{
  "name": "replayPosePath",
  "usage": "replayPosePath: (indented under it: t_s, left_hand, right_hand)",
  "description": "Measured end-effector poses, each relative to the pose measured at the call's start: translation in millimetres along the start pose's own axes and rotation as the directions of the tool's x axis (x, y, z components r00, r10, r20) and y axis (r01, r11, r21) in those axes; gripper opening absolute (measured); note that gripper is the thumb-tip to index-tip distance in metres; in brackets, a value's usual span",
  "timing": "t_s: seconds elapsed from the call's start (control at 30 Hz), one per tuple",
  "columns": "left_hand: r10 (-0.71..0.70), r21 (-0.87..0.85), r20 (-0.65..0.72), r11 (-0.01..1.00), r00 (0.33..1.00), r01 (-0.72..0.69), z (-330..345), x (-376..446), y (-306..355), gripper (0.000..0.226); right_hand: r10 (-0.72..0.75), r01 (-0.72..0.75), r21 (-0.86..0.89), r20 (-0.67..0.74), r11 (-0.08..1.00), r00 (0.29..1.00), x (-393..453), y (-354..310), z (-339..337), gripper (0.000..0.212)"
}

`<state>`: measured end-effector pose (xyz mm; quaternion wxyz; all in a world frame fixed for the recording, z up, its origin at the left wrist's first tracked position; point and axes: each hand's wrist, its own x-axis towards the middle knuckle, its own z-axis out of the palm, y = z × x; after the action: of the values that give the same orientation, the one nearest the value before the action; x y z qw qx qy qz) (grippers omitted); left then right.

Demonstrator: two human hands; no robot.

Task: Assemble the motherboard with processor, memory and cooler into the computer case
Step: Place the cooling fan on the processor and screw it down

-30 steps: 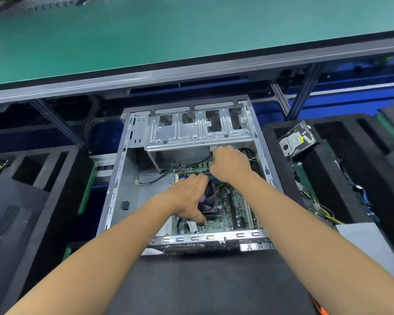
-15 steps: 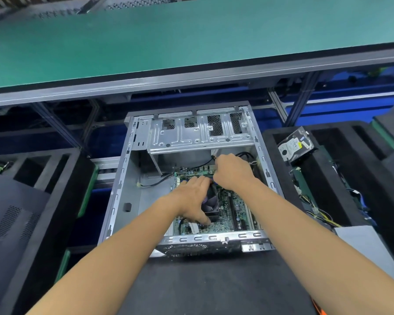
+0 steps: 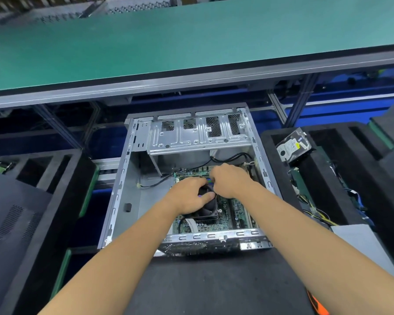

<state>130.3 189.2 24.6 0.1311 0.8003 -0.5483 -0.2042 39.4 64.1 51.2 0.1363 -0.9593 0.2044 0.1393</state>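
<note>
The motherboard [image 3: 225, 214] lies inside the open computer case [image 3: 121, 185], where the left hand [image 3: 189, 196] curls its fingers and thumb around the black cooler [image 3: 206, 209], while the right hand [image 3: 228, 180] has its fingers curled down at the board's far edge, on what I cannot tell. A silver drive cage [image 3: 198, 137] and black cables [image 3: 230, 158] crowd the far end, and a hard drive [image 3: 292, 145] lies in the black foam tray [image 3: 268, 142] to the right.

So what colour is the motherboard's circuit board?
Green, on the motherboard in the head view.
</note>
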Motion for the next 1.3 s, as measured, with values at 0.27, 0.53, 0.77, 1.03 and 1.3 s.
replayPosePath:
  t_s: [0.27, 0.53, 0.77, 1.03, 1.3]
  left_hand:
    - [-0.053, -0.007, 0.005, 0.999, 0.999, 0.053, 7.4, -18.1, 6.4, 0.024]
    - [0.077, 0.143, 0.139, 0.985, 0.987, -0.097, 2.8, -22.6, 4.9, 0.099]
    - [0.104, 0.198, 0.164, 0.971, 0.981, -0.136, 2.8, -18.6, 6.1, 0.090]
    - [0.093, 0.271, 0.221, 0.951, 0.971, -0.152, 2.7, -16.4, 11.3, 0.093]
    - [0.107, 0.304, 0.213, 0.937, 0.971, -0.170, 6.2, -11.8, 13.2, 0.089]
  right_hand:
    - [-0.063, 0.066, -0.041, 0.080, 0.997, 0.995, -11.2, -2.7, 7.1, 0.005]
    - [0.007, -0.004, 0.032, -0.095, 0.999, 0.995, -14.3, 2.6, -0.8, 0.019]
    - [0.123, -0.068, 0.164, -0.356, 0.984, 0.926, -4.4, 5.5, -6.8, 0.020]
    - [0.144, -0.082, 0.193, -0.334, 0.978, 0.932, -7.3, 3.5, -8.0, 0.019]
    - [0.139, -0.088, 0.181, -0.295, 0.980, 0.945, -6.9, 1.3, -8.8, 0.016]
